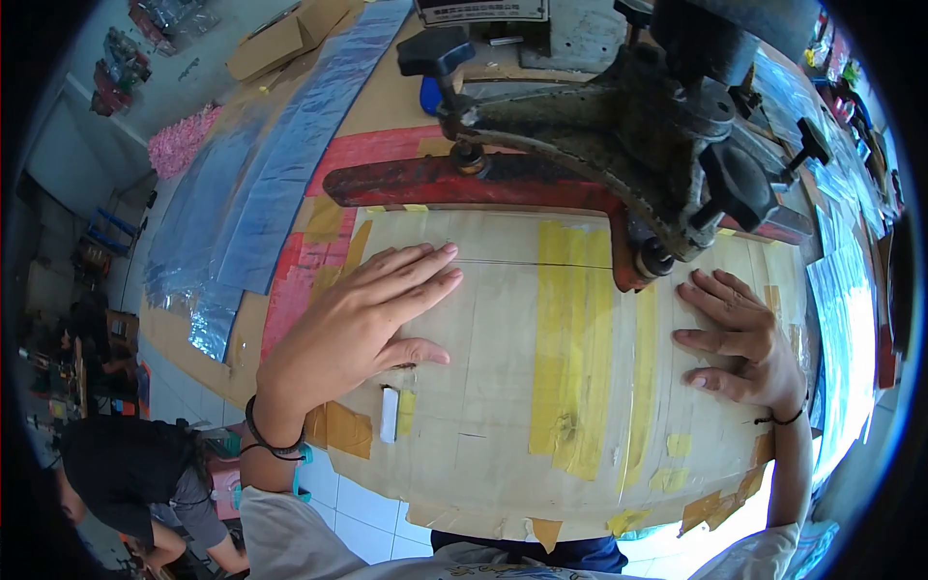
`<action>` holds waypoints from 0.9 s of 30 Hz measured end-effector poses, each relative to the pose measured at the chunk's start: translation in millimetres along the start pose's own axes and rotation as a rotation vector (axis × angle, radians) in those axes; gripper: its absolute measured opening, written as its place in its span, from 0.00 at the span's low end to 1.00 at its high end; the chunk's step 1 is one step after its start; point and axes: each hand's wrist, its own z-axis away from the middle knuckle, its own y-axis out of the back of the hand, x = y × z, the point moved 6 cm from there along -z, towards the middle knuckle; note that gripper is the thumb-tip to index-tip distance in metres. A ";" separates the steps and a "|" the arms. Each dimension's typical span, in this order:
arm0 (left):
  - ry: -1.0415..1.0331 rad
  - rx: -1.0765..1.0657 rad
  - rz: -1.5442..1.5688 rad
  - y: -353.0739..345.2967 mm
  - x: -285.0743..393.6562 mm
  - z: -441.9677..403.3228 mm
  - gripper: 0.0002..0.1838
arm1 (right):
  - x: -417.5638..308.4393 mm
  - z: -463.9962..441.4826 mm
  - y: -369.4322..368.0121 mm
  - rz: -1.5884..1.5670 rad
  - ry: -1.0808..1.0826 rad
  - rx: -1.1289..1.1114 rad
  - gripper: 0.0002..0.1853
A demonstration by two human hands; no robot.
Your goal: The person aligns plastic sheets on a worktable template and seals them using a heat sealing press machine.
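My left hand [362, 314] lies flat on the left part of a pale tabletop board [498, 348], fingers stretched toward the middle and thumb apart. On the right part of the board rests my right hand [730, 333], fingers spread and slightly bent. Neither hand holds anything. Yellow tape strips [572, 348] run down the board between them. Below my left hand is a small white block [389, 414]. A red bar [541, 184] crosses the board's far side, beneath a dark metal machine [619, 116] with black knobs.
Blue plastic-covered strips [300, 145] lie at the left, and more shiny wrapped sheeting [843, 329] is at the right. A cardboard box [290, 39] sits at the back left. Another person [126, 474] bends over at the lower left, beside the tiled floor [358, 507].
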 end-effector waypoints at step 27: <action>0.044 -0.035 -0.003 1.8 2.0 -3.6 0.41 | -5.7 3.9 0.6 0.023 0.071 0.041 0.26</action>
